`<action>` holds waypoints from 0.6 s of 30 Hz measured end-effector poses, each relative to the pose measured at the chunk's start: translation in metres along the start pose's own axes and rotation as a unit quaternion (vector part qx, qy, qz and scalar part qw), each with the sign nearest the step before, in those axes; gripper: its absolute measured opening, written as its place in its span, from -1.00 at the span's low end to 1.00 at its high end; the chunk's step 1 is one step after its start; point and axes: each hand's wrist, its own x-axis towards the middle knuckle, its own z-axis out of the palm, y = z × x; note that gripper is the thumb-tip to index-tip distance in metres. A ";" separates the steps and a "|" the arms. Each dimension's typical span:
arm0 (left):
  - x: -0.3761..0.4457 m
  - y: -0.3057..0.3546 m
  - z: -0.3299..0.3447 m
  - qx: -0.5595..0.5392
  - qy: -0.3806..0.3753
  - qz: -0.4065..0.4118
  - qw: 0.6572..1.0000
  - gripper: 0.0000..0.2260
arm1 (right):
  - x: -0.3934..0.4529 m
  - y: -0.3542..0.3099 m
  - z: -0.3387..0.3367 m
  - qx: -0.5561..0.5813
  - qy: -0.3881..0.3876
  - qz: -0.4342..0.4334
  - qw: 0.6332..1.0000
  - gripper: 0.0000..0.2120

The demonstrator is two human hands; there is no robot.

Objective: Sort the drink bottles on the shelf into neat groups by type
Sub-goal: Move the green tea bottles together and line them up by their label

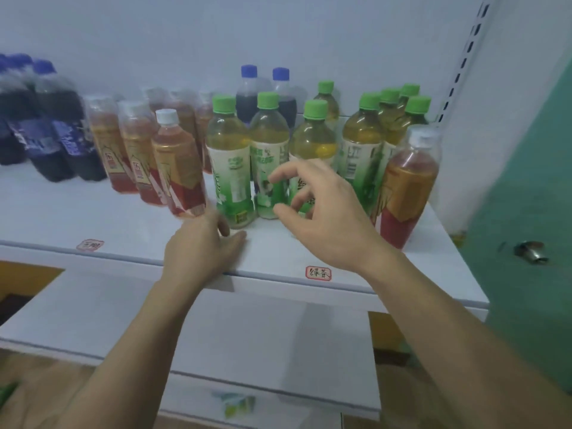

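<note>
Several green-capped tea bottles (230, 159) stand in the middle and right of the white shelf (93, 218). Red-labelled tea bottles with white caps (178, 168) stand to their left, and one more red tea bottle (408, 184) stands alone at the far right. Dark cola bottles with blue caps (52, 122) fill the far left, and two more cola bottles (247, 94) stand behind the green ones. My right hand (322, 212) hovers with spread, curved fingers just in front of the green bottles, holding nothing. My left hand (201, 249) rests on the shelf near the front edge, empty.
Two small red-bordered labels (318, 273) are stuck along the shelf's front edge. A lower white shelf (247, 342) lies beneath my arms. A green door with a metal latch (530, 252) stands at the right. A slotted upright (464, 57) runs up the right wall.
</note>
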 end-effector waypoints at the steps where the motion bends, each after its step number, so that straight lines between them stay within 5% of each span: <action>1: -0.007 0.008 -0.001 -0.027 0.002 0.005 1.000 -0.74 | -0.003 0.003 -0.006 -0.005 -0.011 -0.005 1.000 -0.73; 8: -0.029 0.073 0.014 -0.157 -0.009 0.086 0.984 -0.83 | -0.004 0.021 -0.055 -0.008 0.025 -0.037 0.999 -0.77; 13: -0.030 0.111 0.020 -0.232 -0.022 0.183 0.955 -0.74 | -0.005 0.035 -0.089 -0.025 0.184 -0.090 0.978 -0.89; 18: -0.026 0.147 0.034 -0.271 -0.065 0.223 0.934 -0.85 | 0.009 0.063 -0.115 -0.137 0.364 -0.024 0.921 -0.77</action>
